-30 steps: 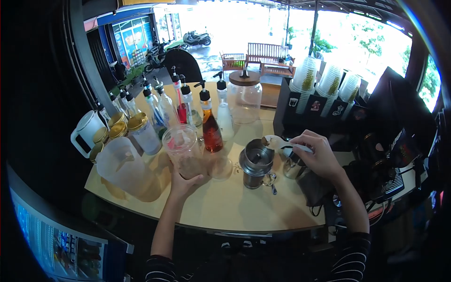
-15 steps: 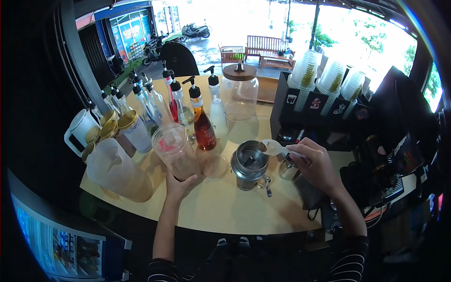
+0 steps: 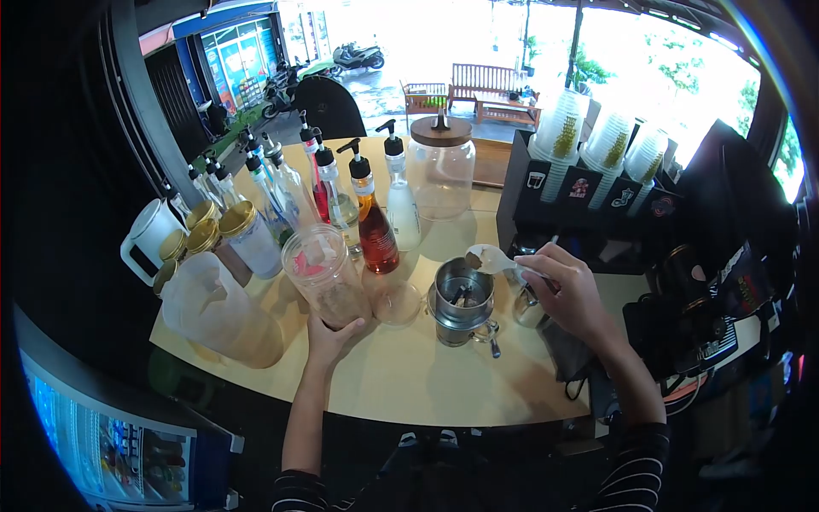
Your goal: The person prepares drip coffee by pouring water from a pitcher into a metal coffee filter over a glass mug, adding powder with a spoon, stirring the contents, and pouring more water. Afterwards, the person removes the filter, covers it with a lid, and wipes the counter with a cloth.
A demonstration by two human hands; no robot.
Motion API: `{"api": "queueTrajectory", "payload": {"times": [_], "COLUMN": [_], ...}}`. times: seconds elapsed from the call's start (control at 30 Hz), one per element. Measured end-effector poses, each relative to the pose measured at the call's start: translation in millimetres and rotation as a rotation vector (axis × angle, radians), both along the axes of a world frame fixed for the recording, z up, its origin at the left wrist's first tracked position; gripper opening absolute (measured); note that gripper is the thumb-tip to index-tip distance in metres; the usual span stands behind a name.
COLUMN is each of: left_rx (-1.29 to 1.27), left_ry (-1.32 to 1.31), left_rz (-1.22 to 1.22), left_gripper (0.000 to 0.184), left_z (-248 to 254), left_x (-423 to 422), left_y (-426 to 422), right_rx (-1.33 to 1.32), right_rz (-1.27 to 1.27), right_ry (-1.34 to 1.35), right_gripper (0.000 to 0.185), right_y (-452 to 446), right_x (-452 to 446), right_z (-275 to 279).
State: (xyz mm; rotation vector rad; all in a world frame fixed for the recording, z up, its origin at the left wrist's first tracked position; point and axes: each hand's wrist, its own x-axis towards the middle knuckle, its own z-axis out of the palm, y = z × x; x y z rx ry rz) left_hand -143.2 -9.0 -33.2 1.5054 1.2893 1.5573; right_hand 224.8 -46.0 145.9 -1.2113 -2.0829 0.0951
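Note:
My left hand [image 3: 331, 340] is wrapped round the lower part of a clear plastic jar [image 3: 328, 277], which leans slightly and has its mouth uncovered. A pale plastic scoop [image 3: 493, 258] is pinched in my right hand [image 3: 567, 290]. Its bowl is over the right rim of a metal drip coffee filter [image 3: 461, 299], with some brown powder at the tip. The filter sits on a small glass mug [image 3: 452, 334], and dark matter shows inside it. Beside the jar, a round clear lid [image 3: 397, 303] lies on the table.
Pump bottles, one with amber syrup [image 3: 377, 235], stand behind the jar. A large frosted pitcher [image 3: 222, 316] and gold-lidded jars [image 3: 247, 235] are at left. To the right are a metal cup [image 3: 529, 309] and a black holder [image 3: 559, 205] with stacked plastic cups [image 3: 559, 128].
The view has shifted slightly, so everything appears a little farther right. The scoop stays at the filter's rim, its bowl turned a little, with less brown showing. My left hand still holds the jar.

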Motion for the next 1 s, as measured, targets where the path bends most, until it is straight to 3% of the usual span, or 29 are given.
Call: {"api": "queueTrajectory", "payload": {"times": [1.0], "left_rx": [-0.048], "left_ry": [0.011], "left_rz": [-0.015], "left_gripper": [0.073], "left_z": [2.1], "left_x": [-0.2], "left_y": [-1.0], "right_rx": [0.087], "right_rz": [-0.005], "right_ry": [-0.009], "right_gripper": [0.02], "right_y": [-13.3], "right_x": [8.7], "right_z": [-4.1]}}
